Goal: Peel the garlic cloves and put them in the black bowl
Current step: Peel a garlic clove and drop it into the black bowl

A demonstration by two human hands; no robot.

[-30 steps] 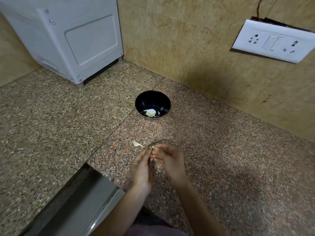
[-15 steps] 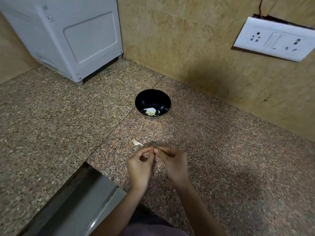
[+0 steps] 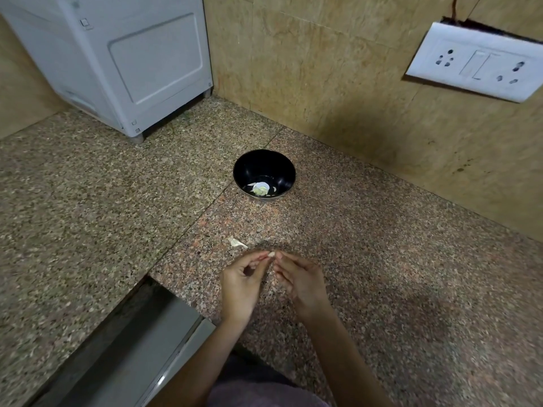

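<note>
a speckled granite counter [image 3: 88, 215] fills most of the frame, a straight seam [image 3: 205, 207] running from the centre toward the lower left. beige stone-look wall tiles [image 3: 323, 69] rise behind it. a white appliance [image 3: 132, 63] stands on small feet at upper left. a white switch and socket plate [image 3: 479, 66] sits askew at upper right. a steel recess [image 3: 123, 348] cuts into the counter at lower left. the light is dim and warm.

Before you: bowl [image 3: 252, 168], glossy black; peeled garlic [image 3: 260, 189] inside, pale yellow-white; surface [image 3: 88, 215], speckled granite, grey-brown toward its left edge, pinkish toward its right; wall [image 3: 323, 69], veined tan; appliance [image 3: 132, 54], pale grey; socket plate [image 3: 476, 63], white.
</note>
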